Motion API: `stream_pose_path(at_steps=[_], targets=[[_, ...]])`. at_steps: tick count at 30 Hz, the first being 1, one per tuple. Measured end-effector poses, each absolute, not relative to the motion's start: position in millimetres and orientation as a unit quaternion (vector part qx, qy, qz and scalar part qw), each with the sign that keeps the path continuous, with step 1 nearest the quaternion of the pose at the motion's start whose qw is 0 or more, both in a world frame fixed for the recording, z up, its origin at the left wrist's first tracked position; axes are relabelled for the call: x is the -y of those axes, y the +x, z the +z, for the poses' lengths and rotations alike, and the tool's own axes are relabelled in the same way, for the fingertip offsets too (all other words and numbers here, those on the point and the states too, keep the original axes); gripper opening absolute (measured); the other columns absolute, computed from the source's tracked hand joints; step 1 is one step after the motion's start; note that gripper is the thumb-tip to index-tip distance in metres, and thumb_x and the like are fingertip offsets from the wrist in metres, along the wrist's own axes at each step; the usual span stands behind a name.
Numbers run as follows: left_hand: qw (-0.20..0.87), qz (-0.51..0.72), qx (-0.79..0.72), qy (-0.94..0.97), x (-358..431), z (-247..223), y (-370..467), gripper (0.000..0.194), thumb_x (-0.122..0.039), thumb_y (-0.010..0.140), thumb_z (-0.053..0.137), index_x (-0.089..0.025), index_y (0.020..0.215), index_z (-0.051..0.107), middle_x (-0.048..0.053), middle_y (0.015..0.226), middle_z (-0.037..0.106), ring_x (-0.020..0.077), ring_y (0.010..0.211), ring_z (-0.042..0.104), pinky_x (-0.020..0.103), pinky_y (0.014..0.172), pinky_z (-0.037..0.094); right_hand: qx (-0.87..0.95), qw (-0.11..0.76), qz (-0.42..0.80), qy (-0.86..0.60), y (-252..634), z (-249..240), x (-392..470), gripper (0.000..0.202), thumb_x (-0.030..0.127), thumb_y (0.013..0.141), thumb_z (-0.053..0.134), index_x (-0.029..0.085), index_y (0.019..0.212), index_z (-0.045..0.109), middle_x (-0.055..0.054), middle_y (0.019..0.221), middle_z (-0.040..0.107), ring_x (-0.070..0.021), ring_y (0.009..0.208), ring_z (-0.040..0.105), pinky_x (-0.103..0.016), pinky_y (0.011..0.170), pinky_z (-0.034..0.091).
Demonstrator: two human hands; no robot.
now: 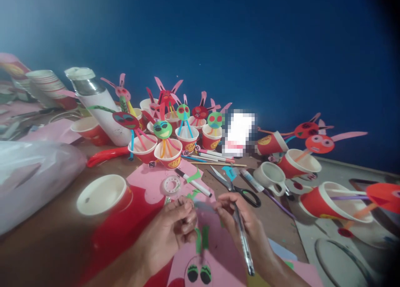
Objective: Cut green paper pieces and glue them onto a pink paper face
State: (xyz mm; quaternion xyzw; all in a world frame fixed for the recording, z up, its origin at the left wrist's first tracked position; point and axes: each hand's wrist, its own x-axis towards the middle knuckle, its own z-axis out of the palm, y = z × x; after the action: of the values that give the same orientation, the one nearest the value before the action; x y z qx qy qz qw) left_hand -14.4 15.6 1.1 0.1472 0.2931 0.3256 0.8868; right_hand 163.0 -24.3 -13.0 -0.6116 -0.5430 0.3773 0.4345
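My left hand (175,228) is closed, thumb pressed against curled fingers; what it pinches, if anything, is too small to make out. A pen (243,241) slants down across my right hand (242,216), held among its fingers, while thumb and forefinger meet at the tip. Between the two hands is a faint bluish blur that I cannot identify. Below them lies pink paper (184,262) bearing a pair of drawn eyes (199,273) with green lashes and two green strips (205,237) above. Just beyond my fingers are a tape roll (171,185) and a capped marker (193,183).
Black-handled scissors (246,195) lie beyond my right hand, near a white mug (270,178). Several paper cups with paper creatures (162,129) stand at the back. A tipped cup (103,195), a plastic bag (34,183) and a thermos (103,108) are at left.
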Motion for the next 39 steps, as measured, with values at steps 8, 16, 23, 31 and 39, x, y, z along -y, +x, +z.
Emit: stream_pose_path(at_steps=[8,16,23,31,39], targets=[[0.834,0.327,-0.399,0.195,-2,-1,-2,0.02,-0.025,0.07,0.07,-0.014,0.061,0.056,-0.004,0.055,0.045,0.0064,0.051,0.038,0.021,0.054,0.035,0.548,0.436,0.399,-0.591,149,8,31,0.011,0.019,0.084,0.053,0.025,0.093,0.05,0.003,0.083,0.063,-0.0115,0.077,0.061,-0.021,0.07,0.046],[0.823,0.336,-0.416,0.194,7,-4,6,0.015,-0.026,0.07,0.07,-0.015,0.065,0.06,-0.005,0.051,0.042,0.0061,0.049,0.037,0.019,0.051,0.033,0.569,0.44,0.366,-0.591,147,4,36,0.018,0.015,0.081,0.055,0.025,0.095,0.049,0.002,0.083,0.061,-0.0123,0.076,0.061,-0.022,0.069,0.046],[0.823,0.313,-0.431,0.197,12,-8,8,0.013,-0.027,0.075,0.065,-0.016,0.068,0.06,-0.005,0.052,0.042,0.0066,0.049,0.038,0.019,0.05,0.032,0.573,0.433,0.359,-0.596,148,8,37,0.017,0.014,0.078,0.055,0.023,0.091,0.05,0.001,0.08,0.059,-0.0136,0.073,0.058,-0.023,0.067,0.045],[0.827,0.295,-0.41,0.246,14,-10,5,0.018,-0.032,0.072,0.067,-0.015,0.07,0.061,-0.004,0.054,0.043,0.0073,0.05,0.038,0.021,0.049,0.031,0.512,0.454,0.476,-0.552,150,8,35,0.022,0.007,0.071,0.052,0.022,0.086,0.047,0.003,0.074,0.052,-0.0123,0.068,0.051,-0.022,0.062,0.044],[0.82,0.276,-0.406,0.295,15,-11,5,0.022,-0.036,0.07,0.069,-0.015,0.068,0.063,-0.003,0.054,0.047,0.0069,0.046,0.038,0.022,0.046,0.033,0.51,0.472,0.498,-0.518,150,2,37,0.013,0.016,0.07,0.054,0.022,0.077,0.046,0.004,0.068,0.048,-0.0113,0.06,0.047,-0.02,0.054,0.041]])
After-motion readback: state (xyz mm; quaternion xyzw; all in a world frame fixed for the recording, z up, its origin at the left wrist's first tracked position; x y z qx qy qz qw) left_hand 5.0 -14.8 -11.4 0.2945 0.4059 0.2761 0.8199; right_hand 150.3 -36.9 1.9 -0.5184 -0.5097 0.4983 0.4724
